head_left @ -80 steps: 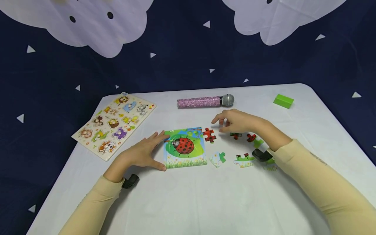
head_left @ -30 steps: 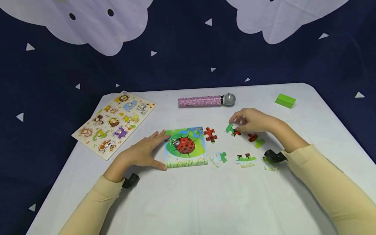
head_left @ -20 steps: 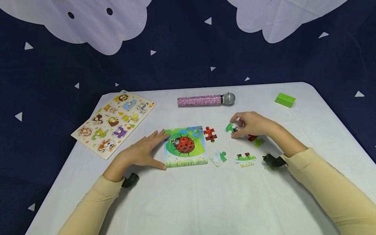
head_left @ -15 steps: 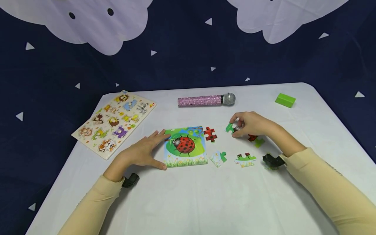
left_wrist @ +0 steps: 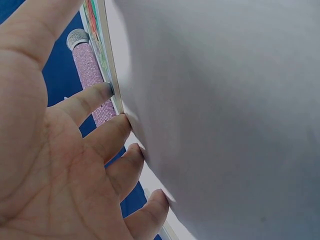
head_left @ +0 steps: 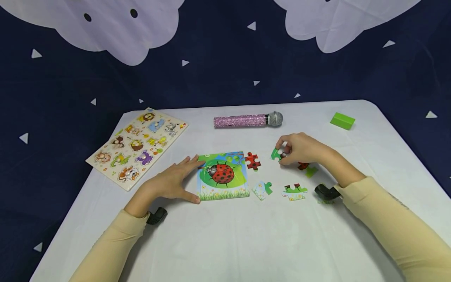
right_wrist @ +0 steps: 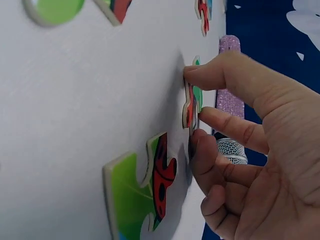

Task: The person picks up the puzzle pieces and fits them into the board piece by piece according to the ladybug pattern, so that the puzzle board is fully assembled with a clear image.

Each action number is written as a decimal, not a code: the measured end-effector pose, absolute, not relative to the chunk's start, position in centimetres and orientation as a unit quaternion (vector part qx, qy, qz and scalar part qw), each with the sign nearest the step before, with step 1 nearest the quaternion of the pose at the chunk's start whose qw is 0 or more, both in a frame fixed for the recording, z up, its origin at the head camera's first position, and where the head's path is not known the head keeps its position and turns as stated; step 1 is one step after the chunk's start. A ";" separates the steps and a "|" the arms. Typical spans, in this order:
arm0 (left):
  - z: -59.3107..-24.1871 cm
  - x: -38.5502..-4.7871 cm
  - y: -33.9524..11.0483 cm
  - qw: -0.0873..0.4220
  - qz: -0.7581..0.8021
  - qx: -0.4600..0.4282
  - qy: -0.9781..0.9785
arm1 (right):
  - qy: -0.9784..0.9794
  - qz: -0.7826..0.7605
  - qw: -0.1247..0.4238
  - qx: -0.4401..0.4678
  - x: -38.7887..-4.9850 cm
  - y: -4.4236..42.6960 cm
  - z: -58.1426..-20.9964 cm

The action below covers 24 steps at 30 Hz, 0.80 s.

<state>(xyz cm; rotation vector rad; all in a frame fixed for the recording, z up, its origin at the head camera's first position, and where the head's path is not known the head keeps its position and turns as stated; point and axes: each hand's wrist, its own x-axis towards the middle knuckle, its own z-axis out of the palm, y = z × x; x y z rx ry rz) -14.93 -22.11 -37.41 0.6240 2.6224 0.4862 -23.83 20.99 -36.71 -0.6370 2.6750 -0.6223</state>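
A square ladybug board (head_left: pixel 222 175) lies flat at the middle of the table. My left hand (head_left: pixel 171 181) rests at its left edge, fingers spread, index finger and thumb touching the board. My right hand (head_left: pixel 303 149) pinches a green and red puzzle piece (head_left: pixel 276 154) between thumb and fingers, low over the table; in the right wrist view the piece (right_wrist: pixel 198 95) stands edge-on to the camera. A red spotted piece (head_left: pixel 252 161) lies just right of the board. Under the right hand's wrist side lies a red and green piece (head_left: pixel 311 171), partly hidden in the head view.
Nearer the front lie a pale flowered piece (head_left: pixel 262 190), a grass piece (head_left: pixel 294 192) and another piece (head_left: pixel 325 201) partly hidden by the right wrist camera. A pink glitter microphone (head_left: pixel 240 121) and green block (head_left: pixel 342 121) lie behind. An animal board (head_left: pixel 137 149) is at left.
My right hand has moved right from near the red spotted piece and has taken hold of the green and red piece. My left hand has stayed at the board.
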 end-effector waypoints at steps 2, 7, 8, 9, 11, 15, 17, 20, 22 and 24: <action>-37.4 -14.9 -22.1 0.200 0.175 0.223 0.938 | 0.939 -0.209 0.154 -0.223 -23.8 20.9 -36.7; -37.3 -14.9 -22.1 0.201 0.177 0.224 0.937 | 0.939 -0.207 0.141 -0.236 -23.8 21.0 -36.8; -37.3 -14.9 -22.1 0.201 0.178 0.224 0.937 | 0.938 -0.209 0.139 -0.238 -23.9 21.1 -36.8; -37.3 -14.9 -22.1 0.201 0.178 0.224 0.937 | 0.937 -0.212 0.137 -0.241 -23.9 21.1 -36.9; -37.3 -14.9 -22.1 0.201 0.178 0.224 0.937 | 0.935 -0.219 0.136 -0.245 -23.9 21.2 -36.9; -37.3 -15.0 -22.1 0.201 0.178 0.224 0.937 | 0.930 -0.232 0.131 -0.254 -24.1 21.3 -37.1; -37.2 -14.9 -22.1 0.202 0.181 0.223 0.936 | 0.927 -0.239 0.131 -0.259 -24.1 21.0 -37.0; -37.2 -14.9 -22.1 0.204 0.183 0.222 0.936 | 0.922 -0.246 0.132 -0.270 -24.2 20.5 -36.9; -37.2 -14.8 -22.0 0.203 0.184 0.223 0.936 | 0.919 -0.250 0.135 -0.274 -24.2 19.9 -36.8; -37.2 -14.8 -22.0 0.201 0.184 0.224 0.936 | 0.915 -0.253 0.136 -0.282 -24.3 19.3 -36.8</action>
